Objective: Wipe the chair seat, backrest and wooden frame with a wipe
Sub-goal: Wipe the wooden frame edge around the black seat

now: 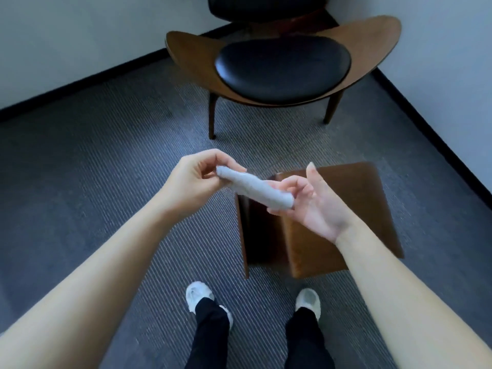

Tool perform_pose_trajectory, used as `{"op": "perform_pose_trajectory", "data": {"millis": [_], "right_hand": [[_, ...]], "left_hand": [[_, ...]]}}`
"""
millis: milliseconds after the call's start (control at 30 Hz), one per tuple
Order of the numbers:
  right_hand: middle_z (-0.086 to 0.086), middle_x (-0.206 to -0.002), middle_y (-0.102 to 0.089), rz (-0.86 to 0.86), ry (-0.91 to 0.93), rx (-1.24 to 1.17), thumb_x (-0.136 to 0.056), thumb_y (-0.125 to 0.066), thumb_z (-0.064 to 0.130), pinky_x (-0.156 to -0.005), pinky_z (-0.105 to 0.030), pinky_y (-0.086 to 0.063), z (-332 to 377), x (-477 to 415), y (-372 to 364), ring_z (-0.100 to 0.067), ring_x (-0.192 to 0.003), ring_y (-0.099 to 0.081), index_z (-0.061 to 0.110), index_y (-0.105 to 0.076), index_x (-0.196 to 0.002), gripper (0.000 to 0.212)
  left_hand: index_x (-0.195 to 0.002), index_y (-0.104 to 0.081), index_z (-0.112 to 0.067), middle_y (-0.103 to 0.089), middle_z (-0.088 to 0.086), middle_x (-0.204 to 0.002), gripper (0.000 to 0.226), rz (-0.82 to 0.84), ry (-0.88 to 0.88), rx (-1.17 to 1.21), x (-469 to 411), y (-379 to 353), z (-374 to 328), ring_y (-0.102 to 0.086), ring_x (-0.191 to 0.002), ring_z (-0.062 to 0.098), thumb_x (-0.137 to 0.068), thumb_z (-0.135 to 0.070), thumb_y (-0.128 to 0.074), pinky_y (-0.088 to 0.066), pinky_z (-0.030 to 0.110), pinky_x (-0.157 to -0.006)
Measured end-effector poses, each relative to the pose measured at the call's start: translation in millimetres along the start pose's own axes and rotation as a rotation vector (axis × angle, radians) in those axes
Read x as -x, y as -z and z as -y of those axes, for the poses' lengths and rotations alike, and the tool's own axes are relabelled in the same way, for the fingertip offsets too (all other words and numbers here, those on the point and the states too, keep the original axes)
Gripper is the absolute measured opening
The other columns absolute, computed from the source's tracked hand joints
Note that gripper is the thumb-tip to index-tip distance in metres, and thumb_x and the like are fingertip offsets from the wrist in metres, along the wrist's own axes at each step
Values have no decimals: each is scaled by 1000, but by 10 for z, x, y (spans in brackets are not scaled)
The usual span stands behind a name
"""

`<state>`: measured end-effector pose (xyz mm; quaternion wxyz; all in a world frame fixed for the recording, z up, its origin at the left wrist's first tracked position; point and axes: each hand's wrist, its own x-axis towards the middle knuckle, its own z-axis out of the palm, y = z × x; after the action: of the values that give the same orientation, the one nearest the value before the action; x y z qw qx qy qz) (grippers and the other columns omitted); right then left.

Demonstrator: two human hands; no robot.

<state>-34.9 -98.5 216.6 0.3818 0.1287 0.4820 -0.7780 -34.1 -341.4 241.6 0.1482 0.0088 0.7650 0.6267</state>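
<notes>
A person stands on grey carpet (80,161), seen from their own head, both bare forearms reaching forward; the left hand (194,179) pinches the left end of a rolled white wipe (253,186) between thumb and curled fingertips; the wipe lies as a short tube between the two hands, its long axis running from upper left down to lower right; the right hand (316,206), palm up, curls its lower fingers round the wipe's right end, the forefinger sticking up free; below that hand stands a small wooden side table (354,187); the wipe is held in the air, touching nothing but the hands. The chair stands well ahead, beyond both hands; its black seat (282,67) sits on a winged wooden frame (191,54), the black backrest (266,6) at the top edge. Neither hand looks clearly nearer the seat; the wipe probably needs unrolling first.
</notes>
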Motion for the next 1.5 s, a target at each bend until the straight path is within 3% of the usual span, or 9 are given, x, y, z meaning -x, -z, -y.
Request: {"op": "perform_pose_trajectory", "data": {"millis": [100,200,400,567,700,900,1100,1367,1500], "right_hand": [[-19,-129,-59,121,-155,-113,-76,-64,63,-107,-62,-31,-132,-325,-349,-38,-117,-54,10,-60,-109,63],[-19,-126,-60,248,-239,-88,-82,-63,53,-94,-45,-50,-188,-638,-621,-32,-107,-62,8,-51,-134,70],[-11,-103,-69,68,-104,-102,-86,-67,18,-77,-27,-56,34,-1222,-811,-18,-89,-68,3,-62,-114,32],[-10,-96,-69,-176,32,-36,-92,-58,6,-70,-26,-57,325,-1847,-854,-17,-81,-68,4,-60,-107,15],[-9,-100,-70,-336,117,-89,-90,-57,-4,-76,-33,-55,561,-2394,-846,-20,-89,-69,9,-57,-108,22],[-15,-114,-61,-325,80,-192,-86,-58,-7,-86,-40,-54,897,-3038,-816,-25,-100,-64,7,-52,-119,36],[-15,-113,-66,-157,-101,-268,-58,-90,31,-86,-42,-55,1403,-3550,-618,-26,-100,-65,7,-56,-124,78],[-16,-117,-63,23,-344,1,-62,-88,39,-91,-52,-53,1795,-4453,-341,-29,-109,-61,7,-64,-112,65],[-22,-131,-56,138,-443,26,-73,-80,37,-88,-47,-54,1811,-4729,-151,-37,-119,-56,9,-52,-134,73]], "left_hand": [[-77,-64,-14,-74,-1,-102,19,135,-82,19,12,474,-52,-59,-120,10,-87,2,-65,-46,24,-98],[-72,-67,-23,-69,-1,-115,19,196,-124,-11,-109,774,-16,-56,-123,13,-79,-5,-67,-45,33,-103],[-81,-73,-32,-63,3,-123,49,100,93,53,-564,1240,181,-64,-111,19,-84,14,-57,-52,36,-96],[-129,-47,-16,-66,10,-114,41,-58,497,226,-1284,1417,314,-72,-86,24,-93,-28,-63,-59,42,-75],[-109,-64,-12,-72,6,-92,33,107,612,80,-1881,1535,455,-69,-76,17,-85,-34,-71,-57,35,-73],[-79,-65,-12,-68,5,-78,7,155,538,-2,-2597,1809,566,-64,-72,17,-84,-6,-67,-57,34,-75],[-84,-66,-23,-72,1,-81,10,391,284,-247,-3439,2385,639,-69,-83,25,-85,-14,-63,-56,49,-84],[-85,-72,-30,-71,-12,-82,19,541,178,-452,-4512,2663,1049,-64,-79,10,-87,-13,-63,-53,34,-81],[-87,-74,-33,-73,-7,-88,23,626,220,-457,-4791,2682,1252,-66,-86,13,-88,-13,-62,-53,35,-84]]}}
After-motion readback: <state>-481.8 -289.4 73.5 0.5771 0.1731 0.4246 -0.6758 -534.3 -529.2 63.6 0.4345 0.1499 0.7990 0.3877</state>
